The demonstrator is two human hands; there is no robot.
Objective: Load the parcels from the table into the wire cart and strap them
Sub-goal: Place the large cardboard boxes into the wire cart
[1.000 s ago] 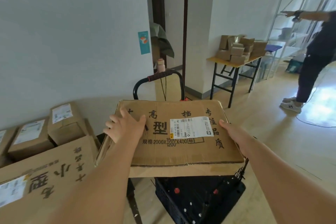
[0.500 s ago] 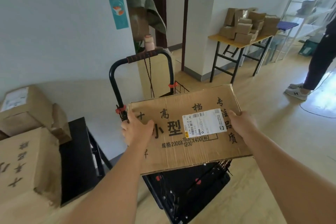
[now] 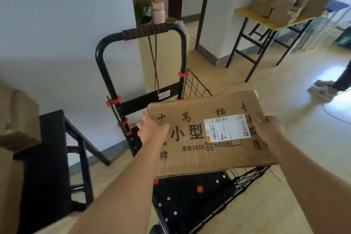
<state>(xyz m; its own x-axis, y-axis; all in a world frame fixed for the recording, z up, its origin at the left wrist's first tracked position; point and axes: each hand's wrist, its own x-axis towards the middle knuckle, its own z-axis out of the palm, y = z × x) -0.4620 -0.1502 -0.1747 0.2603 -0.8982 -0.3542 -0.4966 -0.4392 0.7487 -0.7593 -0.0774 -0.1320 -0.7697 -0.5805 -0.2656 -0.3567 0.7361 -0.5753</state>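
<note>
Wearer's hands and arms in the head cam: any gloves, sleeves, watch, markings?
The left hand and right hand are bare: no gloves, rings or watch. Both forearms are uncovered down to the frame edge; no sleeve, strap, cable or marking shows.

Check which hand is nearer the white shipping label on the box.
Right. The right hand grips the box at the edge just beside the label; the left hand holds the opposite edge, with printed characters between.

black table [image 3: 47,157] bears cardboard parcels [image 3: 19,116]; wire cart [image 3: 190,195] stands on the floor [image 3: 313,129].
</note>
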